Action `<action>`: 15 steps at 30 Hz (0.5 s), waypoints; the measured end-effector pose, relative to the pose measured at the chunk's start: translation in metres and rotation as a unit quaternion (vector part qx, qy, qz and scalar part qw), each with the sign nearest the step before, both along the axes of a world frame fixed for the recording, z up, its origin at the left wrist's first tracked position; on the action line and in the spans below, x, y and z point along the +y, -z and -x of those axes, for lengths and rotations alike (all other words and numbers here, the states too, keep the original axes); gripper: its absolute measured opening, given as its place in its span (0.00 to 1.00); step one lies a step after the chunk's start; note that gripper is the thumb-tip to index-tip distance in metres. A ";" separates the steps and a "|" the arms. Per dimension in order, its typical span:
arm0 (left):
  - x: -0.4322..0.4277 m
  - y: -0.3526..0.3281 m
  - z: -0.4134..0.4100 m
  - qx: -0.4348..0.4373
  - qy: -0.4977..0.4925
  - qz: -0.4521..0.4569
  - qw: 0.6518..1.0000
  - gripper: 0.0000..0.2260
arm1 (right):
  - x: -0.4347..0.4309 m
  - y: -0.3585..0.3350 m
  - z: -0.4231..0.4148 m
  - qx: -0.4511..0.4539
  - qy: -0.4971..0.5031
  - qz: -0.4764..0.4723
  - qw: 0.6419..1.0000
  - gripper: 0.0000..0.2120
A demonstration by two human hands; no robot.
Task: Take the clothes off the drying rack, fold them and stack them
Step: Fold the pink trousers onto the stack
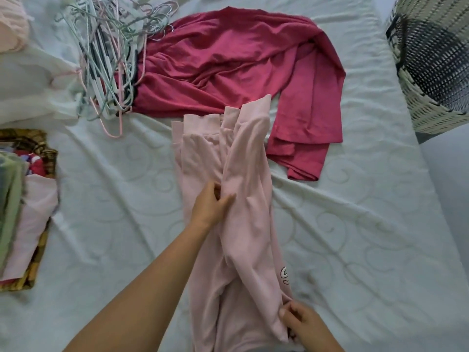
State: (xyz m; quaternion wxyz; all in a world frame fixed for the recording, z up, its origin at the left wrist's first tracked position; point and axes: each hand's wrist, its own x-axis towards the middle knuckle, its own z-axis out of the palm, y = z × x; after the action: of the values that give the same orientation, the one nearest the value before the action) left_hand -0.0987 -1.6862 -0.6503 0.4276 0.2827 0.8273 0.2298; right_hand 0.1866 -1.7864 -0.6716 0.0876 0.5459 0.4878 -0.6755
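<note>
A pale pink garment (245, 232) lies lengthwise in the middle of the bed sheet (360, 224), ribbed cuffs at the far end. The left hand (212, 207) pinches a fold of it midway, fingers curled into the cloth. The right hand (302, 323) grips its near edge. Just beyond lies a crumpled magenta top (228, 62), with a heap of hangers (109, 64) at far left and a woven hamper (436, 72) at far right.

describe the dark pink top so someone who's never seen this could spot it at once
Start from the pale bedsheet that fills the view. Beyond the pale pink garment at its middle lies the dark pink top, spread crumpled, a heap of hangers overlapping its left edge. It is the only deep magenta cloth lying open on the sheet.
</note>
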 end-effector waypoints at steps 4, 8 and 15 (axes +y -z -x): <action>0.005 -0.010 -0.003 -0.011 -0.085 -0.074 0.994 0.11 | -0.006 -0.006 0.001 0.000 0.038 0.010 0.999 0.14; -0.012 -0.015 -0.011 -0.150 -0.163 -0.055 0.973 0.13 | 0.008 -0.024 0.006 -0.020 0.002 0.054 0.998 0.14; -0.054 -0.025 -0.011 -0.314 -0.117 -0.048 0.941 0.12 | 0.161 -0.050 0.096 0.006 0.151 -0.234 0.960 0.05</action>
State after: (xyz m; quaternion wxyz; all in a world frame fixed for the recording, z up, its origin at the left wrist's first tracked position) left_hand -0.0881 -1.7407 -0.6256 0.6215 0.1175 0.6664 0.3947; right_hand 0.0904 -1.6259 -0.6215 -0.1484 0.6144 0.5447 -0.5512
